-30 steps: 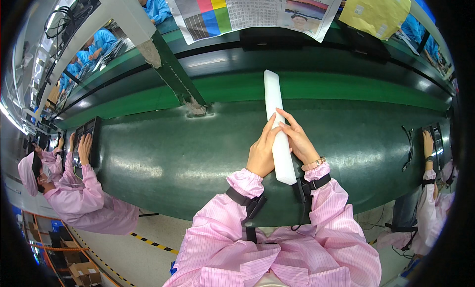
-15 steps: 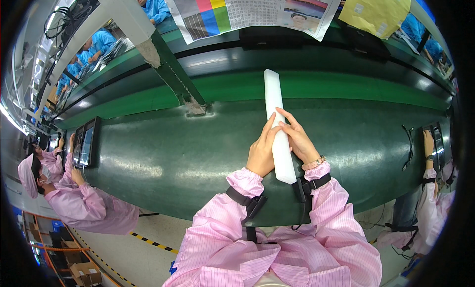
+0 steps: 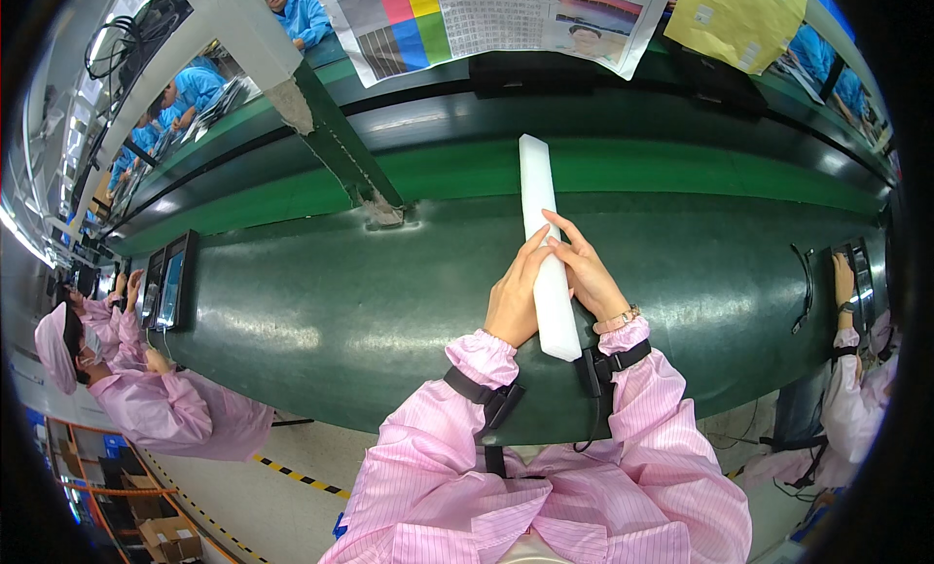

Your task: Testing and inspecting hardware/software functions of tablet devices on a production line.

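A long white bar (image 3: pixel 536 175), which looks like foam, points away from me over the green work surface (image 3: pixel 418 291). My left hand (image 3: pixel 514 296) is closed on its left side, around the lower half. From the other side my right hand (image 3: pixel 592 277) grips it, with fingers lying over the top near those of the left hand. The bar's far end reaches over the bright green strip (image 3: pixel 467 178), while its near end sticks out between my wrists. Both cuffs carry black straps.
A green post (image 3: pixel 345 141) rises from the table at back left. Printed sheets (image 3: pixel 506 24) and a yellow sheet (image 3: pixel 739 24) hang ahead. On the left a co-worker (image 3: pixel 146 399) sits by a black framed device (image 3: pixel 170 282). A black cable (image 3: pixel 806 287) lies near another co-worker's hand (image 3: pixel 843 277).
My hands and the white bar have stayed practically still. At the left, the co-worker's hands have shifted slightly away from the framed device.
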`<state>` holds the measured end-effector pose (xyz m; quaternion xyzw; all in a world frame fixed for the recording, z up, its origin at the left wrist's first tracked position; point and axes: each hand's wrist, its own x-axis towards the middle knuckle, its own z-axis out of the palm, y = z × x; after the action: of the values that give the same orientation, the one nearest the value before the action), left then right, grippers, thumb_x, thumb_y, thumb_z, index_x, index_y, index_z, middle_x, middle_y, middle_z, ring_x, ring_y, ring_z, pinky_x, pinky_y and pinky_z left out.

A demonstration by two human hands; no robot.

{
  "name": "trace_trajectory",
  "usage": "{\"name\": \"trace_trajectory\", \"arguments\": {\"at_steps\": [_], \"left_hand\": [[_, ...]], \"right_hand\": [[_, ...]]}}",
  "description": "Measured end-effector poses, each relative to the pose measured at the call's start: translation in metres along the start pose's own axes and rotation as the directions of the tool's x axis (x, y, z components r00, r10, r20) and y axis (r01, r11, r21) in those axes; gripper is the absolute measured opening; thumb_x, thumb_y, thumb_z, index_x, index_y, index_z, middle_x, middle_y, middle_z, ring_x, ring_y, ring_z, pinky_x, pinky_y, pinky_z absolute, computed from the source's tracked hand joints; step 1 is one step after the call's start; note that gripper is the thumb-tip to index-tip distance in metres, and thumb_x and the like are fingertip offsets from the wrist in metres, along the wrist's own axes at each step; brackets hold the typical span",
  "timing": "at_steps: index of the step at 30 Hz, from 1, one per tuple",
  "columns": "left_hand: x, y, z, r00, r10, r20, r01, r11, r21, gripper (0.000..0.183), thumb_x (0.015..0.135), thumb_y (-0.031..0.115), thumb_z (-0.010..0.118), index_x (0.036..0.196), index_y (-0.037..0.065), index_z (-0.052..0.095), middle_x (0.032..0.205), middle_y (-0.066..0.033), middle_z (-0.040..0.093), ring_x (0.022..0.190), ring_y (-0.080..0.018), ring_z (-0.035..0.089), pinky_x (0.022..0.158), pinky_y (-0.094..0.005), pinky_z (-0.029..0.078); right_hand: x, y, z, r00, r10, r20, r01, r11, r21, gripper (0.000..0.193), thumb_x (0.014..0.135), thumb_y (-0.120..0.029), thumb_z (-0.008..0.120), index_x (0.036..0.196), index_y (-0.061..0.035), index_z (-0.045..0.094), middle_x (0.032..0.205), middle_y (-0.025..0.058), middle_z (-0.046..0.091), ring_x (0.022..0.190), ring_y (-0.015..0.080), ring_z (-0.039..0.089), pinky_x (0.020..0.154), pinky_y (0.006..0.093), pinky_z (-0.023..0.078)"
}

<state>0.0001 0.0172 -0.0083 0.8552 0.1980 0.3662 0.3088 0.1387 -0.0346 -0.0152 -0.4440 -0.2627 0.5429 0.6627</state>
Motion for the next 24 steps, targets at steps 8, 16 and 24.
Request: {"name": "trace_trajectory", "arguments": {"at_steps": [8,16,24], "left_hand": [[-0.0014,-0.0020,0.0007,1.000,0.007,-0.004,-0.007,1.000,0.029,0.063,0.074,0.025,0.077,0.127,0.009,0.047,0.141,-0.0102,0.046,0.111,-0.0344,0.060,0.081,-0.0429,0.056],[-0.0010,-0.0012,-0.0001,1.000,0.003,0.005,-0.003,1.000,0.027,0.061,0.075,0.023,0.077,0.126,0.008,0.047,0.141,-0.0104,0.046,0.109,-0.0357,0.061,0.081,-0.0434,0.057],[-0.0011,-0.0015,0.0006,1.000,0.012,-0.006,-0.012,0.999,0.033,0.060,0.075,0.024,0.077,0.125,0.009,0.047,0.141,-0.0100,0.046,0.108,-0.0361,0.062,0.079,-0.0444,0.057]], "right_hand": [[0.0002,0.0005,0.0006,1.000,0.011,0.000,-0.011,1.000,0.012,0.044,0.100,-0.017,0.051,0.143,-0.0173,0.042,0.103,0.0057,0.059,0.093,0.0098,0.058,0.079,0.0250,0.051],[-0.0001,0.0009,0.0005,1.000,0.000,-0.003,0.000,1.000,0.005,0.043,0.100,-0.017,0.051,0.142,-0.0173,0.043,0.103,0.0048,0.059,0.092,0.0086,0.058,0.077,0.0239,0.051],[-0.0008,-0.0001,0.0001,1.000,0.015,-0.011,-0.015,1.000,-0.015,0.044,0.100,-0.018,0.052,0.142,-0.0175,0.043,0.100,0.0041,0.059,0.089,0.0078,0.058,0.075,0.0230,0.050]]}}
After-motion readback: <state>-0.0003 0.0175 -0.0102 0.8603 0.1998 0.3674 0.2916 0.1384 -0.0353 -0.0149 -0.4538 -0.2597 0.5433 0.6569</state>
